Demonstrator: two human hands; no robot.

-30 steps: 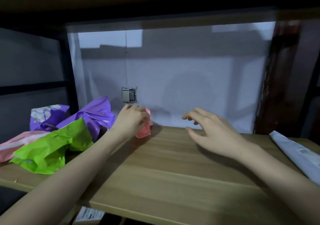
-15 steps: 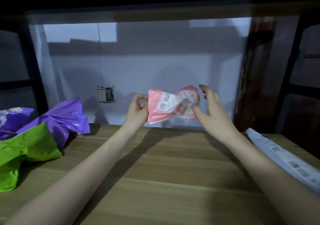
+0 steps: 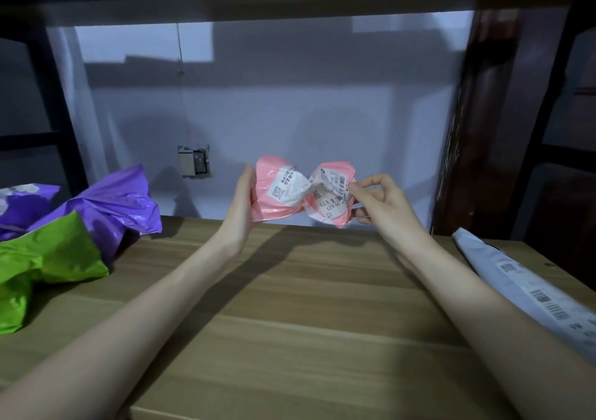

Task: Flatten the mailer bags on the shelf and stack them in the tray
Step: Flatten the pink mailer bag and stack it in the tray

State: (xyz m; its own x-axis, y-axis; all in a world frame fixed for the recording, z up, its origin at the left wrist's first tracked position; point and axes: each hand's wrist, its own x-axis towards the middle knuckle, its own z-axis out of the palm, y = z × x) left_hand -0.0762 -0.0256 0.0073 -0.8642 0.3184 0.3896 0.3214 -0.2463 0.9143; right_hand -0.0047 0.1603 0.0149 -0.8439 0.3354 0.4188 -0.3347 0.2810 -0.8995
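Right hand [image 3: 380,203] shifted from open reach to pinching pink mailer bag [image 3: 301,195] | left hand [image 3: 245,200] grips opposite end | bag airborne, crumpled; flattening begun.

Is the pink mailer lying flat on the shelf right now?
No, both hands, left and right, hold the crumpled pink mailer above the shelf.

Both bare forearms extend forward, raised, converging toward centre. Left hand [image 3: 242,200]: palm turned inward, fingers cupped round the left end of the pink mailer bag [image 3: 301,195]. Right hand [image 3: 380,200]: thumb and forefinger pinching its right end, remaining fingers curled.
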